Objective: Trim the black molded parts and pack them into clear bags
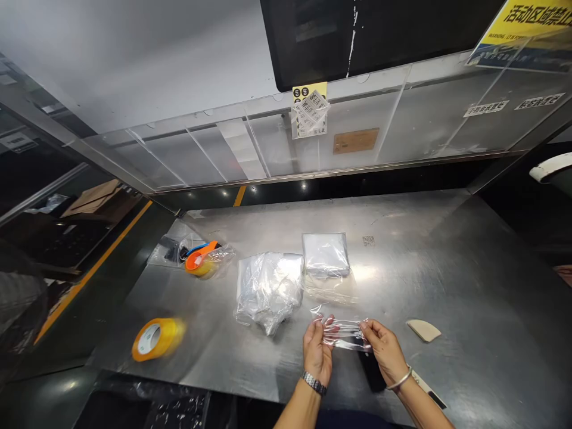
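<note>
Between my two hands a small clear plastic bag (346, 333) is stretched, wrinkled and shiny above the metal table. My left hand (318, 351) grips its left end, thumb against fingers. On the other side, my right hand (382, 348) pinches the right end. A black flat object (373, 370) lies under my right hand, partly covered by it. Just beyond my hands sit a pile of crumpled clear plastic bags (270, 289) and a neat stack of flat clear bags (325, 253).
A yellow tape roll (156, 338) stands at the left, with an orange tape dispenser (201, 257) behind it. At the right lies a beige fan-shaped piece (423, 330). A clear-pocketed panel (286, 149) rises behind the metal table (473, 262). A black crate (147, 408) is below the front edge.
</note>
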Motion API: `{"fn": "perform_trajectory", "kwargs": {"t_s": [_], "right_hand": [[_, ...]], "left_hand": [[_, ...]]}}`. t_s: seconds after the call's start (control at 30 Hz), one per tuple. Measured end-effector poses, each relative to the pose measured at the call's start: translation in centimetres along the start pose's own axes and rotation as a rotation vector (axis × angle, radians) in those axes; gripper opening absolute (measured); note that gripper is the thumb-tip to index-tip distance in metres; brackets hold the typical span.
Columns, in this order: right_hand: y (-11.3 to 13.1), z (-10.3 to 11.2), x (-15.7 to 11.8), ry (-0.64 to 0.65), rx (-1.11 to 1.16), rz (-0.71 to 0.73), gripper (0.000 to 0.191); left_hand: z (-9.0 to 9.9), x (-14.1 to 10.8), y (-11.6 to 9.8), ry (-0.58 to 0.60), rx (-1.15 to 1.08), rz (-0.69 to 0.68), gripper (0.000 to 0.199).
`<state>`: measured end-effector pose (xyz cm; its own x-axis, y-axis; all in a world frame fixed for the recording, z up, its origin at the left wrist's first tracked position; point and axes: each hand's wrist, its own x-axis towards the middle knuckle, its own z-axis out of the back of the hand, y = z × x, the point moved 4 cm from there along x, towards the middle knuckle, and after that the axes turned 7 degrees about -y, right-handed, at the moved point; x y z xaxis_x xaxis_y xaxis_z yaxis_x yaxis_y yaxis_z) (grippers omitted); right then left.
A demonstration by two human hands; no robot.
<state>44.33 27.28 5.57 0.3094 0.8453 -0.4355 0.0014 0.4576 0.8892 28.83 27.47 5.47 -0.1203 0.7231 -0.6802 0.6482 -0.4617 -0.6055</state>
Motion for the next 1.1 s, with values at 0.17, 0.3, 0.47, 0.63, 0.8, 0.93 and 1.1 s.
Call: {"fn": "perform_trajectory", "kwargs": {"t_s": [0.17,0.3,0.47,0.63,0.8,0.93,1.1], "right_hand": [[1.5,1.6,-0.8,-0.179,-0.157,0.115,0.043],[4.3,0.1,-3.1,-0.104,-0.270,0.219,0.042],[4.6,-3.5,-3.9,0.094,-0.343,0.228,0.040],[2.4,-3.7,-2.6,0.088,-0.340,0.235,0.042],[2.4,-2.4,-2.3,0.097,-0.426,0.259,0.035],[3.4,-2.0,-2.6,0.179,-0.570,0.306,0.029],[2.8,-1.7,-2.2,0.274,-0.721,0.340,0.029]], "left_hand": [[-0.4,-0.8,-1.5,-0.002,0.330,-0.261,0.035],[-0.3,-1.5,-2.1,0.033,0.618,-0.468,0.038],[-0.5,-1.7,-0.9,0.107,0.863,-0.606,0.049],[-0.4,-1.7,-0.1,0.166,0.975,-0.640,0.050],[-0.3,-2.8,-0.4,0.292,0.935,-0.599,0.059],[-0.1,-2.2,-0.4,0.236,0.885,-0.479,0.034],[0.6,-0.1,1.4,0.171,0.916,-0.376,0.041]]}}
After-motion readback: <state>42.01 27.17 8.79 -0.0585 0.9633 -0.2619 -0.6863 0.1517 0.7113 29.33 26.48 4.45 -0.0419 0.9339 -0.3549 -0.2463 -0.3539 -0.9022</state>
